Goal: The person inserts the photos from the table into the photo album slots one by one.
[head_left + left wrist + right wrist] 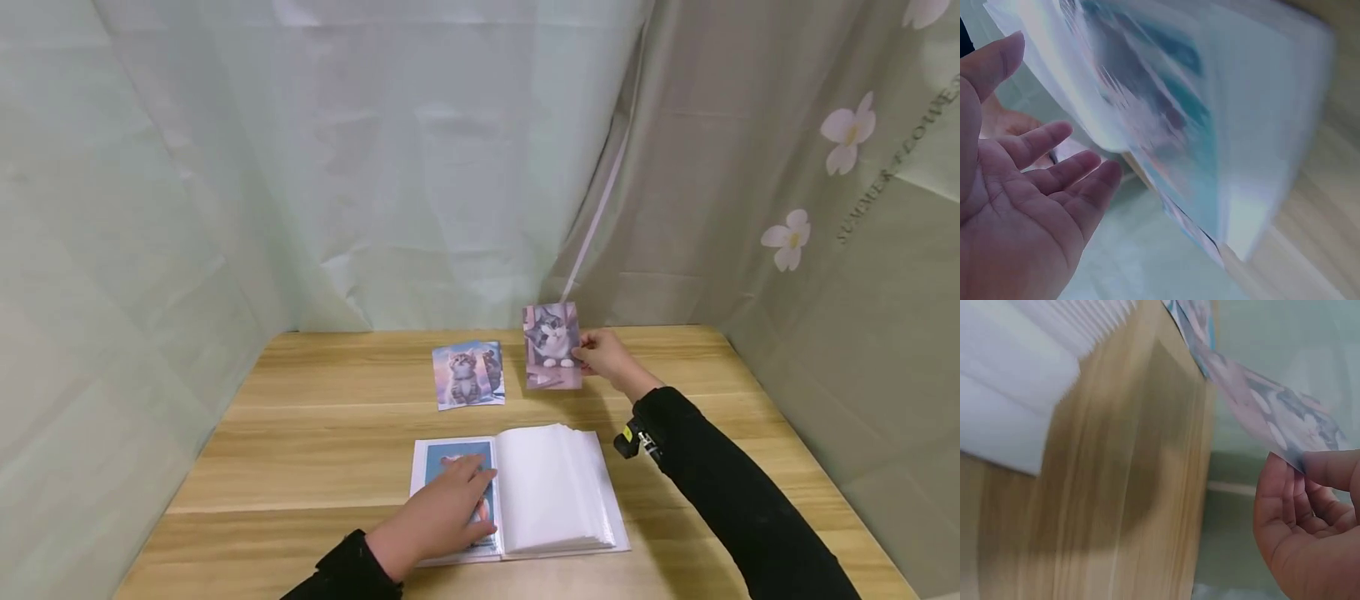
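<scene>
Card (552, 346) is standing near-upright just to the left of the right hand (609, 360), whose thumb and fingers are pinching its right edge. Governing relation, in the inspector's judgement: the card is being held above the tabletop (322, 450), beyond the open album (621, 533) and roughly in line with its right-hand block of white pages (551, 492). Its long axis is running up and down in the head view, much as the long sides of those pages are running. The right hand is plainly the nearer one. The left hand (442, 512) is lying well apart from it, over a blue picture (457, 452) on the album's left side, fingers extended and parted, gripping nothing; whether the fingertips are pressing the surface cannot be told.

Materials: the card is appearing thin and is showing a grey-and-white cat on pink. The white pages are forming a thick, smooth stack, their outer edges stepping leaf by leaf. A pile (462, 377) of overlapping prints is lying to the left of the card, a kitten uppermost. Banded wood grain is crossing the tabletop; creased cloth (420, 167) is hanging behind.
</scene>
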Demonstrator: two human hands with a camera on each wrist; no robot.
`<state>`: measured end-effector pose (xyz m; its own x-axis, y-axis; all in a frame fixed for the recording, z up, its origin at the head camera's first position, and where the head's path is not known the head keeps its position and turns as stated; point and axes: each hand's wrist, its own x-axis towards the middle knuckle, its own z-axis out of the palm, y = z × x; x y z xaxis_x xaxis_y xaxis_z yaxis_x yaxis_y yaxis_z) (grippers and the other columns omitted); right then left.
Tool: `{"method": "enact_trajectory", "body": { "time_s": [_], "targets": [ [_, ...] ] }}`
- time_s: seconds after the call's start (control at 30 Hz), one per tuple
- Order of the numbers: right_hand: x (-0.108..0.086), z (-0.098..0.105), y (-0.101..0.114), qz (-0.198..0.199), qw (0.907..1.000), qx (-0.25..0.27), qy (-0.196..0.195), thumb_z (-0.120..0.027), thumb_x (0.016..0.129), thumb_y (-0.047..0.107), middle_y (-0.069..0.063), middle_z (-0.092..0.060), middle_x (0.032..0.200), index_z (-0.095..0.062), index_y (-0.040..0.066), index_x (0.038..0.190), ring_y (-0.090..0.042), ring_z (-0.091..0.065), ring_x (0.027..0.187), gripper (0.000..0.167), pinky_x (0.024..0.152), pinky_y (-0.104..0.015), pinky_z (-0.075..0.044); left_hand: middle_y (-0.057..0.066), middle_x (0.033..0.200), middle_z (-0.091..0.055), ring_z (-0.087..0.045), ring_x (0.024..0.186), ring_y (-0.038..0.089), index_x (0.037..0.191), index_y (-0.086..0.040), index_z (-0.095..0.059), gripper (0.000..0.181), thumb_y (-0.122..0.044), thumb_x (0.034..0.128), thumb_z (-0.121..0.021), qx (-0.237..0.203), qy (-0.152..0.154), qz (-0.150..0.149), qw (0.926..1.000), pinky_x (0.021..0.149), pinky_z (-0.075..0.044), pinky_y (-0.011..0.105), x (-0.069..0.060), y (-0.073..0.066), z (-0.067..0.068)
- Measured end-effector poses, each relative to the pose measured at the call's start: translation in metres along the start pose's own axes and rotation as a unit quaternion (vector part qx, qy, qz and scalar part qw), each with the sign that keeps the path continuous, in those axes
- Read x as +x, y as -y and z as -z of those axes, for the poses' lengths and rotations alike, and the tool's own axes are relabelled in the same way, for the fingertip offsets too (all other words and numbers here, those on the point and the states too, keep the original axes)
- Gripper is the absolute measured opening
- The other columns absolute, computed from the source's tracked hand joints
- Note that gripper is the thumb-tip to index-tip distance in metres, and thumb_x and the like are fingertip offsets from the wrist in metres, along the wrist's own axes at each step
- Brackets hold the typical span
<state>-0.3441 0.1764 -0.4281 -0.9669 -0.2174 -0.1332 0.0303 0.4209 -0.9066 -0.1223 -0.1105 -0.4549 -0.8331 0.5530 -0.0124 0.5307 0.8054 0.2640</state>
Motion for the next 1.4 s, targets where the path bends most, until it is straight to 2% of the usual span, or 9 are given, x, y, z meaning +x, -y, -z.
{"method": "enact_trajectory", "body": {
  "time_s": [0.1, 0.17, 0.4, 0.57, 0.73, 0.87, 1.2, 1.4],
  "targets": [
    [-0.003, -0.005, 0.002, 0.003, 0.9998, 0.018, 0.007, -0.056, 0.101, 0.002, -0.008, -0.052, 0.086, -0.054, -0.006, 0.101, -0.02, -0.054, 0.076, 0.009, 0.085, -0.051, -0.057, 0.018, 0.147, -0.048, -0.047, 0.136, 0.032, 0.142, -0.005, -0.054, 0.069, -0.044, 0.0886, -0.074, 0.011, 0.01, -0.01, 0.9998, 0.109, -0.043, 0.044, 0.01, -0.009, -0.003],
    [-0.005, -0.008, 0.004, 0.005, 0.9996, 0.027, 0.011, -0.055, 0.101, 0.002, -0.007, -0.052, 0.086, -0.054, -0.006, 0.102, -0.021, -0.055, 0.077, 0.009, 0.087, -0.052, -0.056, 0.016, 0.151, -0.044, -0.044, 0.138, 0.031, 0.144, -0.006, -0.051, 0.071, -0.045, 0.0897, -0.073, 0.012, 0.014, -0.012, 0.9998, 0.11, -0.042, 0.043, 0.016, -0.014, -0.005],
    [-0.009, -0.019, 0.004, -0.01, 0.996, 0.084, 0.028, -0.056, 0.1, 0.0, -0.006, -0.053, 0.084, -0.054, -0.007, 0.101, -0.017, -0.054, 0.074, 0.008, 0.073, -0.035, -0.058, 0.02, 0.161, -0.029, -0.031, 0.147, 0.032, 0.152, -0.009, -0.041, 0.073, -0.049, 0.0958, -0.063, -0.003, 0.02, -0.002, 0.9998, 0.113, -0.038, 0.043, 0.035, -0.021, -0.015],
    [-0.013, -0.028, 0.0, -0.02, 0.9899, 0.134, 0.04, -0.055, 0.1, 0.0, -0.004, -0.052, 0.084, -0.052, -0.003, 0.097, -0.014, -0.052, 0.075, 0.005, 0.075, -0.035, -0.056, 0.022, 0.162, -0.024, -0.024, 0.15, 0.034, 0.154, -0.011, -0.039, 0.074, -0.054, 0.0969, -0.058, -0.011, 0.03, 0.0, 0.9995, 0.114, -0.036, 0.045, 0.047, -0.024, -0.021],
    [-0.014, -0.041, -0.006, -0.03, 0.982, 0.179, 0.05, -0.054, 0.101, 0.0, -0.003, -0.052, 0.083, -0.052, -0.005, 0.101, -0.012, -0.051, 0.073, 0.005, 0.073, -0.031, -0.054, 0.024, 0.161, -0.025, -0.021, 0.15, 0.035, 0.153, -0.011, -0.041, 0.073, -0.055, 0.0965, -0.058, -0.018, 0.036, 0.003, 0.9992, 0.114, -0.037, 0.044, 0.05, -0.025, -0.027],
    [-0.014, -0.049, -0.01, -0.036, 0.9773, 0.2, 0.061, -0.053, 0.101, 0.0, -0.003, -0.052, 0.084, -0.051, -0.004, 0.102, -0.012, -0.052, 0.074, 0.004, 0.075, -0.033, -0.053, 0.025, 0.16, -0.027, -0.022, 0.15, 0.036, 0.152, -0.01, -0.043, 0.072, -0.054, 0.0966, -0.058, -0.015, 0.031, -0.001, 0.9994, 0.113, -0.038, 0.044, 0.051, -0.025, -0.031],
    [-0.013, -0.067, -0.013, -0.046, 0.9696, 0.232, 0.064, -0.055, 0.099, -0.001, -0.003, -0.056, 0.082, -0.054, -0.002, 0.096, -0.012, -0.056, 0.072, 0.003, 0.067, -0.025, -0.054, 0.025, 0.156, -0.035, -0.031, 0.146, 0.036, 0.147, -0.007, -0.048, 0.069, -0.05, 0.0952, -0.063, 0.007, 0.01, -0.007, 0.9999, 0.112, -0.039, 0.043, 0.05, -0.024, -0.028],
    [-0.012, -0.072, -0.018, -0.054, 0.9687, 0.232, 0.069, -0.058, 0.098, -0.001, -0.005, -0.057, 0.085, -0.056, -0.008, 0.103, -0.014, -0.058, 0.075, 0.009, 0.075, -0.03, -0.056, 0.023, 0.156, -0.036, -0.031, 0.146, 0.035, 0.147, -0.007, -0.048, 0.068, -0.052, 0.0965, -0.06, 0.017, 0.01, -0.01, 0.9998, 0.113, -0.038, 0.042, 0.051, -0.023, -0.029]
  ]
}}
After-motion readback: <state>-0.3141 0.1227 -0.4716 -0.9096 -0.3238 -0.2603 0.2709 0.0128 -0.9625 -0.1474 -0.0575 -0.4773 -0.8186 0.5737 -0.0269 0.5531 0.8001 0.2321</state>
